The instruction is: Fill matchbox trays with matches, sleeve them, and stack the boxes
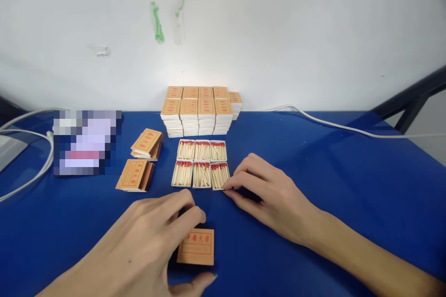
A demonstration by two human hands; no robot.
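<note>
- Holds the left hand [153,236] spread around an orange matchbox [197,250] on the blue surface [313,148];
- Holds the right hand [266,195] with thumb and fingertip close together at the corner of the lower-right match tray [219,177]; cannot tell whether pinching it;
- Has five more filled trays [201,175] beside it, completing two rows; has stacked matchboxes [188,107] behind

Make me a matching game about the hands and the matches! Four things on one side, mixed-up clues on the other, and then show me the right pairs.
1. left hand
2. right hand
3. match heads
4. tabletop

A. blue
B. at the corner of the front-right match tray
C. red
D. nearest the lone orange matchbox

Pairs: 1-D, 2-B, 3-C, 4-A
</note>
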